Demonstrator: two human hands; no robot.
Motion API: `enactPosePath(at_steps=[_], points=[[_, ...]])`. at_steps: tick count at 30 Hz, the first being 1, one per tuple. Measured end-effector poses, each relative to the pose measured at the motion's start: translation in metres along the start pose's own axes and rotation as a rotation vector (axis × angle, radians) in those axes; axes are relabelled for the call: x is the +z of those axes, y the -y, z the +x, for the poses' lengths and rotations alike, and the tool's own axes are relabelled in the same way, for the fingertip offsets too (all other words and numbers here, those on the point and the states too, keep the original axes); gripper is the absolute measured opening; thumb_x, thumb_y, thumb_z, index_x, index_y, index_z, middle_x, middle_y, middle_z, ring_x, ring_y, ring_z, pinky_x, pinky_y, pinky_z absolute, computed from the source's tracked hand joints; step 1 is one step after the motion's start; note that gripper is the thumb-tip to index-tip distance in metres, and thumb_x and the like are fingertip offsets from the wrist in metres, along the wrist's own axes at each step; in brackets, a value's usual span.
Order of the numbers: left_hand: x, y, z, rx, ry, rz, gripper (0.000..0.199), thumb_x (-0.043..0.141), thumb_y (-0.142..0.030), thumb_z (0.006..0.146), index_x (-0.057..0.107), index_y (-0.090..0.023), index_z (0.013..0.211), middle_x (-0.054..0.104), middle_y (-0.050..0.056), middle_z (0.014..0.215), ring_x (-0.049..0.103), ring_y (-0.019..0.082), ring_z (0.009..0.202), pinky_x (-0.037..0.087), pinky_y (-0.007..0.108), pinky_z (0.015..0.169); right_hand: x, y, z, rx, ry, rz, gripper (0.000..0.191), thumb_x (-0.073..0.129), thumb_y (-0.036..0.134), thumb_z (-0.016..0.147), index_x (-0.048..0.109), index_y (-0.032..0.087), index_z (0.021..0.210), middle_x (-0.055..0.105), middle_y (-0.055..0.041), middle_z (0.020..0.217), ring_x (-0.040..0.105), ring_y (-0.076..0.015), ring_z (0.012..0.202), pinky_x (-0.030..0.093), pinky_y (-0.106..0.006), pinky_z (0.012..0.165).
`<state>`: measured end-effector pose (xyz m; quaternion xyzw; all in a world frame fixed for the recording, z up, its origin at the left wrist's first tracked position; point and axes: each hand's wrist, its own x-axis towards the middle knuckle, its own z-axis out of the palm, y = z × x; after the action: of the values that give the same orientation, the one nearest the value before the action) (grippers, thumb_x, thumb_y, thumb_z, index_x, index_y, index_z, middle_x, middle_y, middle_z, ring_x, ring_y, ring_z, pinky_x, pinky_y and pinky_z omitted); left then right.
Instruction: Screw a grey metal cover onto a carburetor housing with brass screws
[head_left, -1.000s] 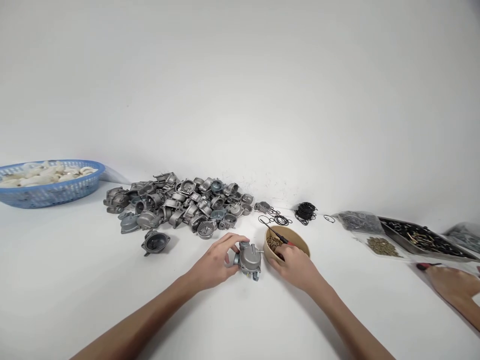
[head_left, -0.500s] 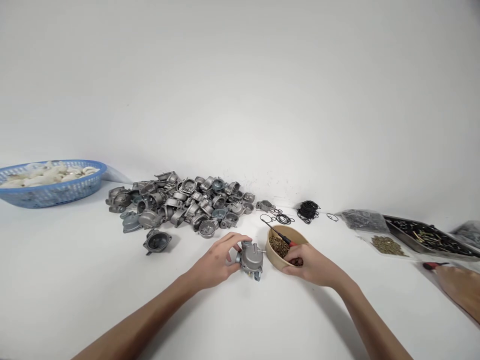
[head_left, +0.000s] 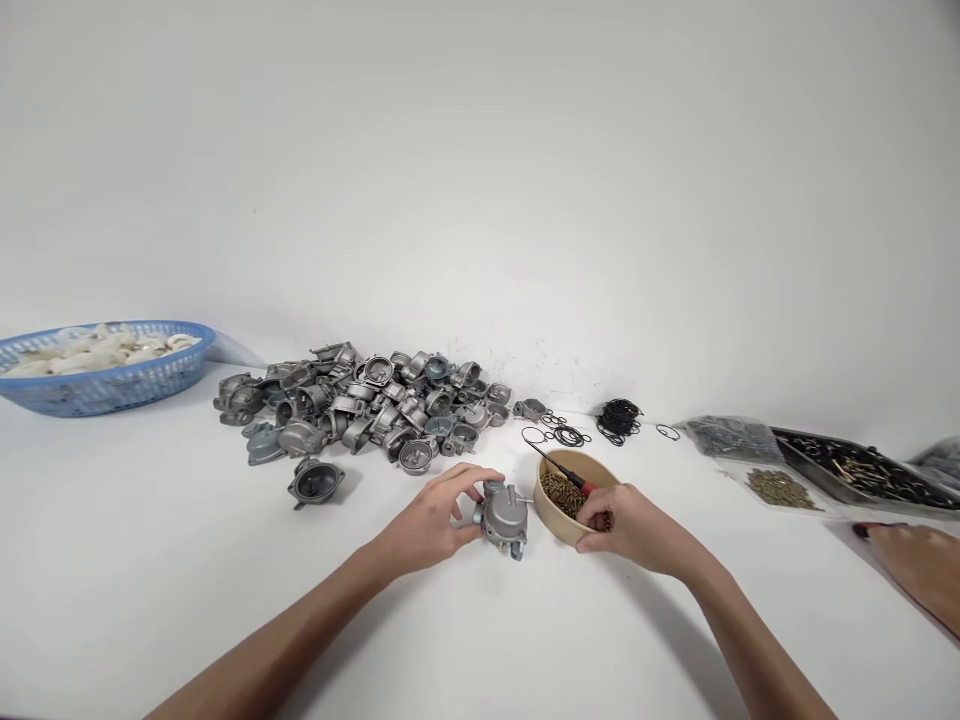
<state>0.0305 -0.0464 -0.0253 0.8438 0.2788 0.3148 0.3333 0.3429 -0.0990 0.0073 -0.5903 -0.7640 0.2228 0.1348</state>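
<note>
My left hand [head_left: 435, 520] is closed around the side of a grey metal carburetor [head_left: 505, 517], which stands on the white table with its rounded bowl facing up. Fingers and thumb grip its left edge. Just to the right is a tan round bowl [head_left: 553, 520] of small brass-coloured screws [head_left: 562, 494]. My right hand [head_left: 626, 520] reaches over the bowl's right rim, fingertips bent down among the screws. A screwdriver [head_left: 571, 477] with a black shaft and red handle sticks out from this hand, pointing up and left; the fingers hide the handle's end. Whether they pinch a screw is hidden.
A pile of carburetor bodies [head_left: 375, 405] lies behind my left hand, with one loose body [head_left: 315, 483] in front. Black rubber rings [head_left: 619, 420] lie near the wall. A blue basket [head_left: 112, 385] stands left; a metal tray [head_left: 862, 470] and another person's hand [head_left: 911, 570] are right.
My right hand has shifted slightly within the bowl, its fingers still down in the screws. My left hand and the carburetor stay in place; the whole view has moved a little.
</note>
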Motion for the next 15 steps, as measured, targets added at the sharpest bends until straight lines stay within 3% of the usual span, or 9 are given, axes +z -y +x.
enactPosePath(at_steps=[5, 9, 15], points=[[0.001, 0.0, 0.0, -0.005, 0.001, 0.002, 0.055, 0.063, -0.014, 0.081, 0.055, -0.032, 0.133, 0.058, 0.006, 0.132, 0.063, 0.019, 0.098, 0.052, 0.029, 0.073, -0.01, -0.002, -0.007, -0.031, 0.01, 0.067, 0.011, 0.068, 0.026, 0.081, 0.073, 0.025, 0.071, 0.063, -0.0014, 0.069, 0.053, -0.0179, 0.062, 0.038, -0.029, 0.054], [0.0, 0.0, 0.0, -0.012, -0.004, 0.0, 0.056, 0.064, -0.014, 0.081, 0.055, -0.033, 0.133, 0.059, 0.006, 0.132, 0.063, 0.019, 0.098, 0.053, 0.029, 0.074, -0.02, -0.004, -0.011, -0.089, 0.042, 0.134, 0.015, 0.065, 0.024, 0.082, 0.077, 0.028, 0.076, 0.07, -0.0024, 0.078, 0.063, -0.0215, 0.071, 0.051, -0.033, 0.066], [-0.006, -0.008, -0.002, -0.025, 0.07, 0.001, 0.071, 0.077, -0.024, 0.075, 0.049, -0.034, 0.139, 0.053, 0.007, 0.139, 0.061, 0.024, 0.107, 0.054, 0.033, 0.08, -0.025, -0.012, -0.01, -0.087, 0.015, 0.27, 0.013, 0.07, 0.031, 0.083, 0.079, 0.026, 0.076, 0.073, -0.003, 0.08, 0.066, -0.021, 0.073, 0.054, -0.031, 0.065]])
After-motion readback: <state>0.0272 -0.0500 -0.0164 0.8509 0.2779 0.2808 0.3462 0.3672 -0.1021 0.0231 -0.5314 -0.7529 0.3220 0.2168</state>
